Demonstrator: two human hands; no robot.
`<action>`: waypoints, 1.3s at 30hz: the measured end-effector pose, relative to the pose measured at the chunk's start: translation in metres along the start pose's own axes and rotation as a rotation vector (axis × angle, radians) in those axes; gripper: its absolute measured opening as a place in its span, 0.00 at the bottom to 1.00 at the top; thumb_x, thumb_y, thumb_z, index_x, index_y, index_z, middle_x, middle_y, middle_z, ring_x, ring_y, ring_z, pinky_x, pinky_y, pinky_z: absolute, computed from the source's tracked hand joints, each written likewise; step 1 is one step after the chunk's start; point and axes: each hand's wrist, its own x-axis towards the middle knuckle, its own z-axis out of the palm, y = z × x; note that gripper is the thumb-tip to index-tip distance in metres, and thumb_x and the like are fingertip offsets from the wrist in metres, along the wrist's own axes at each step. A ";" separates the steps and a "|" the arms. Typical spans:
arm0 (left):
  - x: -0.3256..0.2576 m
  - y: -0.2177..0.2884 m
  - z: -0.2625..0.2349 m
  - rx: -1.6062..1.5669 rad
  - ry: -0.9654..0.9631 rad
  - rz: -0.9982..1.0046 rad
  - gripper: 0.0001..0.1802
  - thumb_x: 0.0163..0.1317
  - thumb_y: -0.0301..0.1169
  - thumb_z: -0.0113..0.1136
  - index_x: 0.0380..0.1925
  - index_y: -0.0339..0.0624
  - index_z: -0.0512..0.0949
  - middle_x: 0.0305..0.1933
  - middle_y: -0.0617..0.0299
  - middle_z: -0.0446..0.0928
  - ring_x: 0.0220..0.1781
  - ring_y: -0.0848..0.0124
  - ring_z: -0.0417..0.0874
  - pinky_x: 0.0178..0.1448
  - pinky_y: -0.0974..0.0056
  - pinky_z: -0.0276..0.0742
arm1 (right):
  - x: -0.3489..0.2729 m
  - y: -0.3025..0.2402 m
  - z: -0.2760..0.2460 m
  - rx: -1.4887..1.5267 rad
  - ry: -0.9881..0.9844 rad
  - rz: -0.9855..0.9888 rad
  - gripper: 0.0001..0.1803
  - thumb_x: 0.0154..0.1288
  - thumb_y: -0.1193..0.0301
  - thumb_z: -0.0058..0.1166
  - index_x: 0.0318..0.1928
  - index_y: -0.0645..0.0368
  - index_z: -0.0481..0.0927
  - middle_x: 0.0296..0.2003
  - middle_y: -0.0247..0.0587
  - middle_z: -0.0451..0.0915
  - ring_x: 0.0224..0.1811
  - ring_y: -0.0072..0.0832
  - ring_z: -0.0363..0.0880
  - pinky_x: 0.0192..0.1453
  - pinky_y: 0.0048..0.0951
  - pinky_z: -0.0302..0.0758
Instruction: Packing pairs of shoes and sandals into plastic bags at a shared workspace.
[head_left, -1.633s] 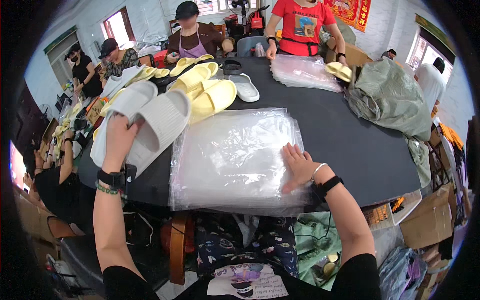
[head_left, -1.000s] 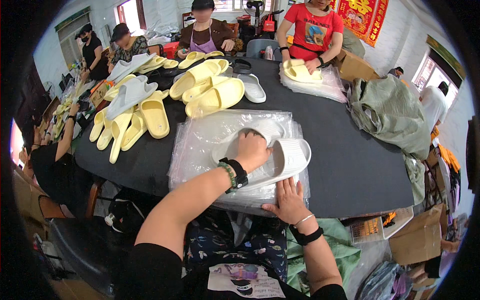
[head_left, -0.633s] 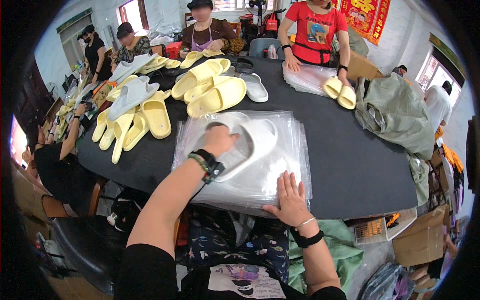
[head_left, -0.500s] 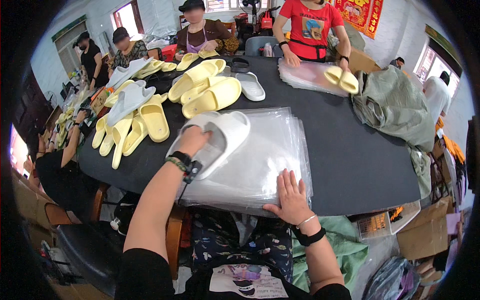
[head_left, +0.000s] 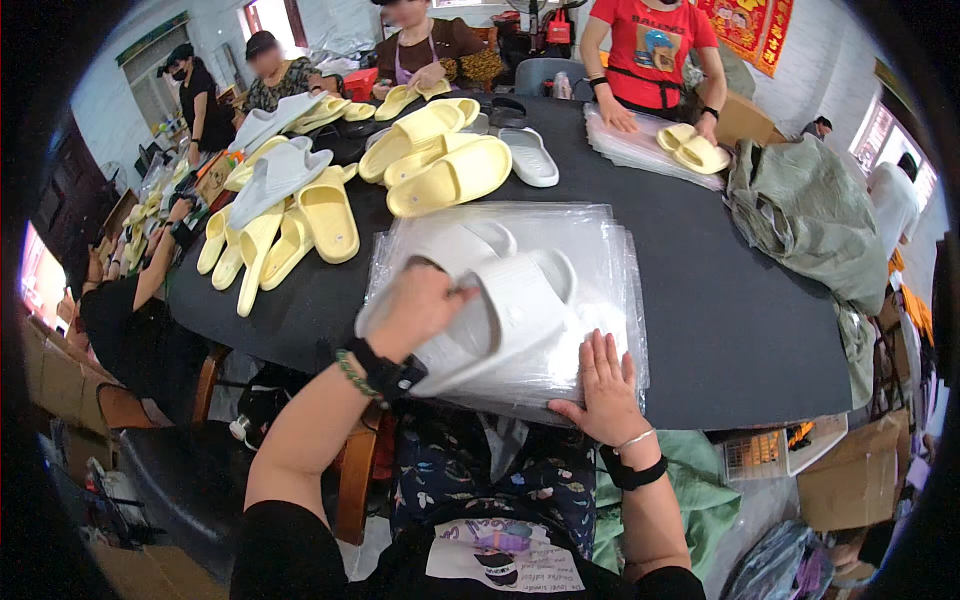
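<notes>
A pair of white slide slippers [head_left: 525, 300] lies over a stack of clear plastic bags [head_left: 585, 235] in front of me. My left hand [head_left: 420, 305] is closed on the nearer slipper, gripping it by its inner side behind the strap. The other slipper shows partly behind it, its strap [head_left: 492, 240] farther back; my hand and the nearer slipper hide much of it. Flat on the bags' near right corner rests my right hand [head_left: 608, 388], its fingers straight and nothing held.
Yellow slippers [head_left: 450, 175] are heaped past the bags, and more yellow and grey ones [head_left: 280, 185] lie left. Green cloth [head_left: 800, 215] covers the table's right side. Across the black table [head_left: 720, 300], a person in red [head_left: 650, 60] handles yellow slippers on bags.
My left hand has shifted right and slightly nearer, carrying the front slipper so the two now sit apart. The right hand stays on the bags. The view has also shifted a little.
</notes>
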 end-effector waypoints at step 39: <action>-0.024 -0.077 -0.128 0.151 0.059 -0.044 0.13 0.48 0.35 0.66 0.23 0.34 0.82 0.25 0.44 0.77 0.33 0.50 0.81 0.38 0.52 0.75 | 0.002 -0.009 -0.013 0.035 -0.138 0.033 0.60 0.59 0.39 0.57 0.72 0.75 0.48 0.75 0.65 0.43 0.79 0.56 0.34 0.78 0.56 0.33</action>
